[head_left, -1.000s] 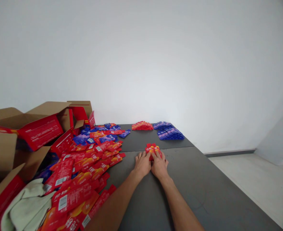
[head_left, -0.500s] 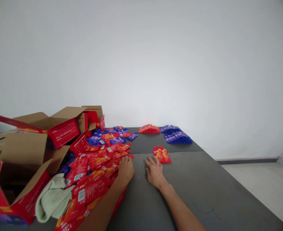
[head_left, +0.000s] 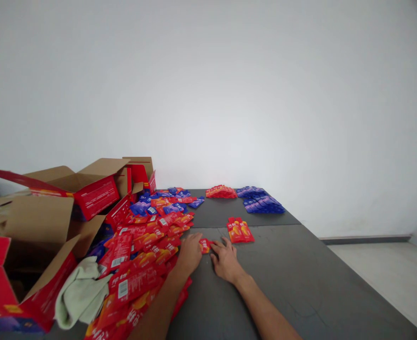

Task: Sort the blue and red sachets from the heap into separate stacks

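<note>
A red packet (head_left: 205, 245) with pale lettering lies between my two hands, partly covered by the left one. My left hand (head_left: 190, 252) is closed on the packet's left side, at the edge of a spread heap of red packets (head_left: 151, 257). My right hand (head_left: 225, 259) has its fingers apart, the fingertips reaching the packet's right edge. Just beyond the right hand, red packets with an orange picture (head_left: 240, 231) lie overlapping on the dark table (head_left: 282, 274).
Opened red cartons (head_left: 95, 196) with brown flaps stand at the left, beside a pale green cloth (head_left: 82, 293). Blue and red packets (head_left: 173, 200) lie mixed farther back. Near the wall are a red packet row (head_left: 221, 191) and blue packet rows (head_left: 263, 203).
My left hand has moved slightly right, away from the heap, bringing a red packet between the hands. My right hand's fingers have come to the packet's edge.
</note>
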The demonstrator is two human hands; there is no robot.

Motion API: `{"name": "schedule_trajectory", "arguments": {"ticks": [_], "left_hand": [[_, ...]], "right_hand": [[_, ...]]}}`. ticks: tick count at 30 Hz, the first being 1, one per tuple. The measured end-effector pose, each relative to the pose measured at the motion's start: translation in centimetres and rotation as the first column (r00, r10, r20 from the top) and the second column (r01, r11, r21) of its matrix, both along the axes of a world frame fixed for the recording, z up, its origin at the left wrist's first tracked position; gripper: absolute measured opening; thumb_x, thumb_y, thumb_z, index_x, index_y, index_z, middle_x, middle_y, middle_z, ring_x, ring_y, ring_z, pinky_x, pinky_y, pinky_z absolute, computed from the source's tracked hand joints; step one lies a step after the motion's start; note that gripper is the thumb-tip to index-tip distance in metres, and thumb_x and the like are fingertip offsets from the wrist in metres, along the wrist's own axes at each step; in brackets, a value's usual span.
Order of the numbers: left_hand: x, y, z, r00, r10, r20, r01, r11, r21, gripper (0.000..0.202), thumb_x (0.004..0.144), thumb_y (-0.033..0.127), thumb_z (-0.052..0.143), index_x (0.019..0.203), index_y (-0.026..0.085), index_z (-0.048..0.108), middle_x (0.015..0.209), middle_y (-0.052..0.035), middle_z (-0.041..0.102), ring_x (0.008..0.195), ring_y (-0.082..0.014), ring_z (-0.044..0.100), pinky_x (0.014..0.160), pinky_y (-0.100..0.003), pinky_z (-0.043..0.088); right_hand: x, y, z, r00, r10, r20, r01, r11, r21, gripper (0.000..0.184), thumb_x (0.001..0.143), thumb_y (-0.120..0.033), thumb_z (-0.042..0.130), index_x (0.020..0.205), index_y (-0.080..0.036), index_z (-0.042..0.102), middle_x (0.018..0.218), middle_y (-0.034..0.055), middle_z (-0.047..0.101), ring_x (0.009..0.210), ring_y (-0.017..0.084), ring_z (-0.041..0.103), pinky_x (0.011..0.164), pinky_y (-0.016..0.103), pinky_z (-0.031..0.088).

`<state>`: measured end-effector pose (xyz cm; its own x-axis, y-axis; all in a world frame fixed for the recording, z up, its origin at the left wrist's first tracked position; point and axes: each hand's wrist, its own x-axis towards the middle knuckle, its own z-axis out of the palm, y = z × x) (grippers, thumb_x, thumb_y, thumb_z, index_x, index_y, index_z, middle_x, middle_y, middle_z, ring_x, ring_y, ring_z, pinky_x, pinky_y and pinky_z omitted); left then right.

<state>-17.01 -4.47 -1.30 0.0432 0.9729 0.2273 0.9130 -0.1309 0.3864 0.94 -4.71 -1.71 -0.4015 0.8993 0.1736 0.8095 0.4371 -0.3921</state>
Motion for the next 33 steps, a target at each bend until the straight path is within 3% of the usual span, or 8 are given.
{"name": "schedule_trajectory", "arguments": {"ticks": [7,12,14,17,20,22,28,33], "left_hand": [[-0.2,-0.1,-1.0,0.994,0.070,-0.089,-0.076,0.994,-0.075,0.053,0.082,0.011,0.049,0.134,0.019,0.055,0.134,-0.0116,0.059,0.126,-0.0276,0.049,0.106,-0.041,0.034],[-0.2,0.4,-0.7,0.958,0.124,0.258,-0.134,0.991,0.020,0.043,0.080,0.013,0.052,0.121,0.018,0.061,0.123,-0.0094,0.063,0.117,-0.0219,0.056,0.101,-0.034,0.040],[-0.4,0.6,-0.7,0.866,0.072,0.495,-0.116,0.992,0.058,0.032,0.080,0.015,0.051,0.109,0.016,0.064,0.112,-0.0080,0.068,0.107,-0.0192,0.062,0.095,-0.030,0.044],[-0.3,0.7,-0.9,0.612,0.017,0.790,-0.064,0.998,0.028,0.019,0.078,0.025,0.058,0.093,0.016,0.064,0.089,-0.0054,0.072,0.081,-0.0178,0.067,0.076,-0.028,0.051],[0.2,0.4,-0.9,0.385,0.008,0.923,-0.037,0.999,0.006,0.021,0.074,0.034,0.066,0.084,0.016,0.063,0.077,-0.0040,0.071,0.068,-0.0163,0.066,0.064,-0.026,0.051],[0.6,-0.1,-0.6,0.325,0.035,0.945,-0.025,0.999,-0.028,0.027,0.072,0.039,0.070,0.080,0.015,0.063,0.077,-0.0046,0.071,0.066,-0.0160,0.066,0.061,-0.026,0.051],[1.2,-1.5,0.5,0.304,0.132,0.943,0.289,0.931,-0.224,0.039,0.061,0.039,0.081,0.083,0.013,0.062,0.080,-0.0083,0.074,0.067,-0.0199,0.070,0.064,-0.034,0.058],[1.3,-1.4,0.3,0.358,0.163,0.919,0.243,0.935,-0.260,0.035,0.057,0.031,0.083,0.073,0.014,0.057,0.069,-0.0069,0.072,0.058,-0.0200,0.070,0.057,-0.032,0.058]], "right_hand": [[-0.2,0.0,-0.4,0.999,-0.042,0.002,0.042,0.999,0.004,0.045,0.090,-0.032,0.046,0.134,-0.029,0.057,0.146,0.0030,0.050,0.140,0.033,0.027,0.109,0.049,0.028],[-0.2,0.8,-0.9,0.983,-0.109,-0.146,0.112,0.994,0.017,0.051,0.089,-0.031,0.047,0.140,-0.025,0.050,0.143,0.0061,0.053,0.133,0.030,0.037,0.107,0.044,0.034],[-0.4,1.2,-1.1,0.951,-0.132,-0.280,0.143,0.990,0.019,0.049,0.091,-0.034,0.046,0.137,-0.022,0.053,0.134,0.0088,0.059,0.124,0.028,0.047,0.104,0.040,0.037],[-0.9,1.4,-1.0,0.838,-0.109,-0.535,0.103,0.994,-0.042,0.045,0.092,-0.047,0.046,0.122,-0.019,0.063,0.108,0.0096,0.069,0.100,0.024,0.060,0.090,0.034,0.045],[-1.5,1.1,-0.5,0.669,-0.102,-0.736,-0.044,0.983,-0.177,0.048,0.089,-0.060,0.047,0.093,-0.017,0.069,0.075,0.0022,0.066,0.067,0.018,0.057,0.064,0.027,0.044],[-1.6,0.9,-0.2,0.578,-0.136,-0.805,-0.084,0.971,-0.224,0.049,0.085,-0.064,0.052,0.079,-0.017,0.066,0.063,-0.0017,0.059,0.057,0.014,0.050,0.055,0.024,0.038],[-0.7,1.1,0.5,0.460,-0.195,-0.866,0.038,0.979,-0.201,0.046,0.080,-0.063,0.060,0.070,-0.018,0.061,0.063,-0.0026,0.055,0.059,0.013,0.044,0.056,0.024,0.035],[-0.6,0.8,1.2,0.410,-0.217,-0.886,0.009,0.972,-0.233,0.044,0.080,-0.061,0.061,0.075,-0.017,0.064,0.067,-0.0014,0.058,0.062,0.014,0.048,0.058,0.023,0.037]]}}
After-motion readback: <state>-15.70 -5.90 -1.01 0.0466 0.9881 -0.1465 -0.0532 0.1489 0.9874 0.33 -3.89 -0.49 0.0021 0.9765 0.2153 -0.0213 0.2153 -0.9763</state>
